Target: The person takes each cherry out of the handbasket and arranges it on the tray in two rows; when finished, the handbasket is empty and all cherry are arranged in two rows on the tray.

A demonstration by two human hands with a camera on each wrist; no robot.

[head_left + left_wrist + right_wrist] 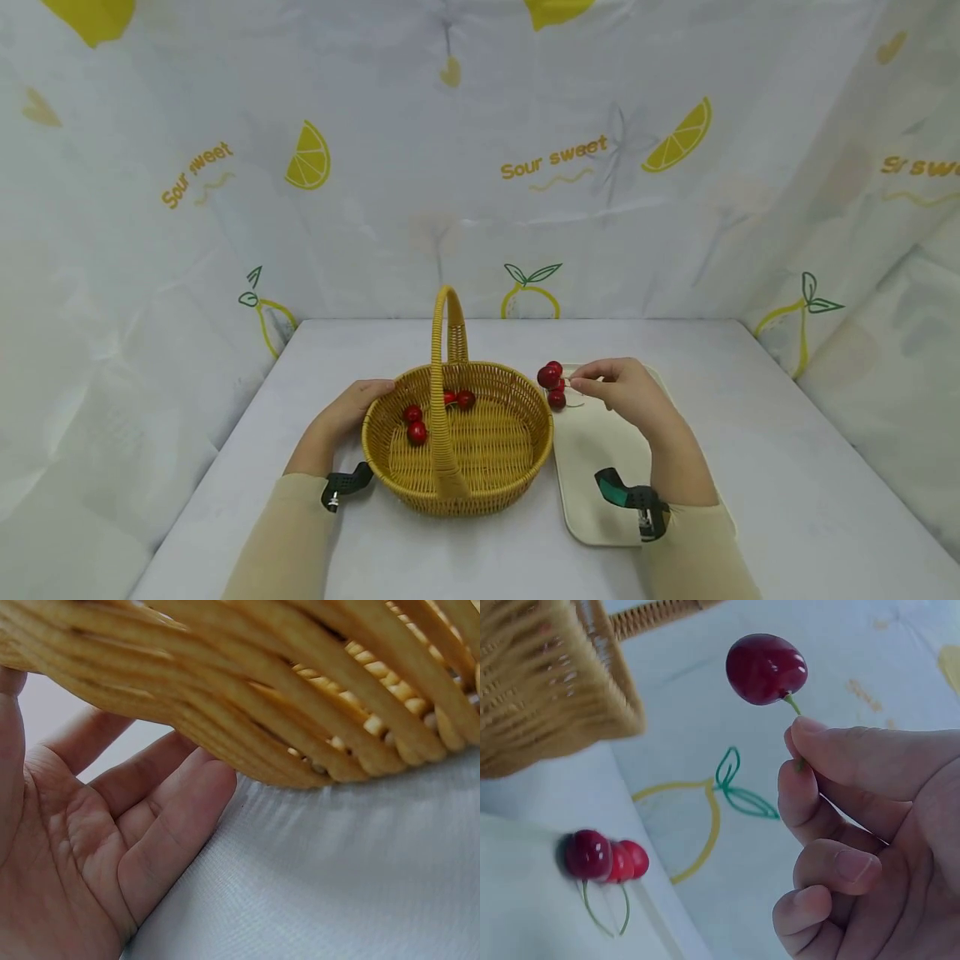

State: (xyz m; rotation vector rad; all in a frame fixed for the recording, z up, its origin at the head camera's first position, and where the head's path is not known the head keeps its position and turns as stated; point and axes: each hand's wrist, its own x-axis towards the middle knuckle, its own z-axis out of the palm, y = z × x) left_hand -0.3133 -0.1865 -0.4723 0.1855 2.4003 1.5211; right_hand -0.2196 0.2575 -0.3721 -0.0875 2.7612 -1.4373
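My right hand point(626, 392) pinches the green stem of a dark red cherry point(766, 669) between thumb and forefinger, over the far left corner of a cream tray point(600, 475). Just below it, more cherries point(589, 853) with thin stems lie together in that corner. A yellow wicker basket point(487, 493) with a tall arched handle stands left of the tray. Inside are several red cherries point(417, 432), by its left side and back. My left hand point(348, 412) holds the basket's left side, a digit at the rim and its bent fingers point(180, 817) against the outer wall.
Both things stand on a white-covered table point(442, 554). Behind it hangs a pale curtain point(397, 208) printed with lemons and words. The basket's handle point(442, 400) rises over the middle of its opening, and its right rim comes close to the tray's left edge.
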